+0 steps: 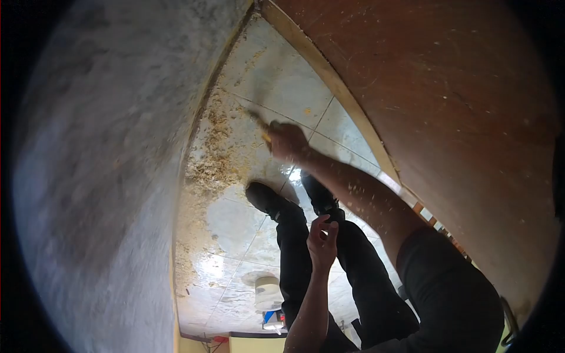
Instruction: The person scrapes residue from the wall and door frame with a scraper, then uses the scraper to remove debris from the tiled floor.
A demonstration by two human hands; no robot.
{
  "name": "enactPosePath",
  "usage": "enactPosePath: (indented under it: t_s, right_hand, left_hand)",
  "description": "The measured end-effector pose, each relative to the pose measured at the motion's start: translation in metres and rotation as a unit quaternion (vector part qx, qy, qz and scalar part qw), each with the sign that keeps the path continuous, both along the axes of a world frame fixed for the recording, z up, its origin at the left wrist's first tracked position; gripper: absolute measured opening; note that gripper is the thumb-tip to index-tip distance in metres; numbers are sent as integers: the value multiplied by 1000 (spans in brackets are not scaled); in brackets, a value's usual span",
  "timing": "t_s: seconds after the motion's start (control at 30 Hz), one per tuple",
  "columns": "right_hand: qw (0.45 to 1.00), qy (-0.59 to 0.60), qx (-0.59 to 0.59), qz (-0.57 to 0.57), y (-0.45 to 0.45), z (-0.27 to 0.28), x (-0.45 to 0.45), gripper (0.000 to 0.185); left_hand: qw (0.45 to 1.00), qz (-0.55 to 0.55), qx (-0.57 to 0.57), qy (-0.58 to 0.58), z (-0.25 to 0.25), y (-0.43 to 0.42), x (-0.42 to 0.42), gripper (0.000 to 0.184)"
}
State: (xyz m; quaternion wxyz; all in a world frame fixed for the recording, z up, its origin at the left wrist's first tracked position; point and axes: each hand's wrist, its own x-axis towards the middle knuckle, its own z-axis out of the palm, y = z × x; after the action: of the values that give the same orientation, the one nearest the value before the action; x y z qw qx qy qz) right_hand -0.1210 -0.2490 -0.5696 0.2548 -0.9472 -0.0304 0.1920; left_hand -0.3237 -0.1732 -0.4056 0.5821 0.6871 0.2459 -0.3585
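Note:
My right hand [286, 141] is closed round a yellow-handled tool [256, 119], stretched out over the floor. The tool's dark far end is smeared by motion, so its exact kind cannot be made out. Beneath and to the left of it, crumbly tan debris [218, 138] is scattered along the foot of the rough grey wall [112, 141]. My left hand [322, 242] hovers above my legs with fingers loosely curled, a gap showing between thumb and fingers, and nothing visible in it. Pale flecks cling to my right forearm.
Tiled floor [294, 88] narrows between the grey wall and a reddish-brown panel [447, 106] on the right. My dark shoes [265, 197] stand on the tiles. A whitish bucket-like container [268, 293] and a blue-and-white item [273, 320] sit behind my legs.

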Motion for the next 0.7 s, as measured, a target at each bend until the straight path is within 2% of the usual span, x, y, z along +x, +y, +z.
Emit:
enactPosePath:
  t_s: [0.03,0.07,0.1,0.17,0.2,0.23,0.3,0.33,0.4,0.43,0.47,0.5,0.6,0.7]
  right_hand:
    - [999,34,34,-12,11,30,-9,52]
    - [997,0,73,-38,21,34,-27,52]
    - [992,44,98,-59,25,55,-37,53]
    - [977,-39,142,-154,28,56,-72,53]
    - [982,2,103,-159,24,57,-86,51]
    - [983,42,65,-165,17,58,-103,49]
    - [988,15,-7,-155,1,55,-136,42]
    - [984,90,-10,-154,-9,75,-140,35]
    - [977,94,-22,-190,-23,107,-158,24]
    - [975,64,-20,-210,-32,112,-177,27]
    - [969,85,-31,-229,-38,132,-189,29]
    - [975,56,-76,-200,-43,146,-203,31]
    - [975,43,-112,-190,-54,183,-246,36]
    - [975,14,-77,-209,-35,242,-288,39]
  left_hand:
    - [998,57,-13,21,-6,1,-13,28]
    - [992,114,-26,40,-8,3,-24,25]
    - [991,125,-29,34,0,7,-32,25]
    - [969,223,-29,101,14,17,-49,20]
    - [963,241,-39,112,23,30,-58,20]
    - [966,237,-16,106,40,44,-60,22]
    - [968,235,-21,86,72,83,-70,23]
    - [967,246,-11,66,83,105,-83,24]
    - [965,256,17,58,98,152,-115,25]
    - [964,256,35,62,107,175,-137,26]
    - [952,292,49,71,111,196,-163,28]
    - [956,273,76,78,111,221,-195,29]
    - [949,282,107,94,105,275,-283,29]
    - [931,311,166,91,134,331,-387,24]
